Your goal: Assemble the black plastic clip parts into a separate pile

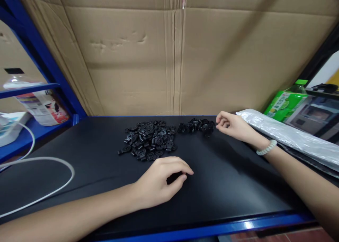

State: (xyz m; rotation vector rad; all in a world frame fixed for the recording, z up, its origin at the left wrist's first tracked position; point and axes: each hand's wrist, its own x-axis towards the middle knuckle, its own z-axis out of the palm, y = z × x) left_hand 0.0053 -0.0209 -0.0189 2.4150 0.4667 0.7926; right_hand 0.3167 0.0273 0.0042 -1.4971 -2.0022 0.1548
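On the black table top (225,185) lies a heap of small black plastic parts (148,139), many with round perforated discs. A smaller pile of black pieces (196,126) sits to its right, near the cardboard. My left hand (165,180) is just in front of the larger heap, its thumb and forefinger apart and nothing between them. Beside the right end of the smaller pile, my right hand (230,124) hovers with loosely curled fingers. I see nothing in its grasp, and a small gap shows between thumb and forefinger. A pale bead bracelet (267,148) circles that wrist.
A cardboard wall (127,58) closes the back. At left, a blue rack (50,58) holds a large bottle (42,104), and a white cable (66,164) loops over the table. Silvery wrapping (286,132) and a green-labelled package (287,100) line the right side.
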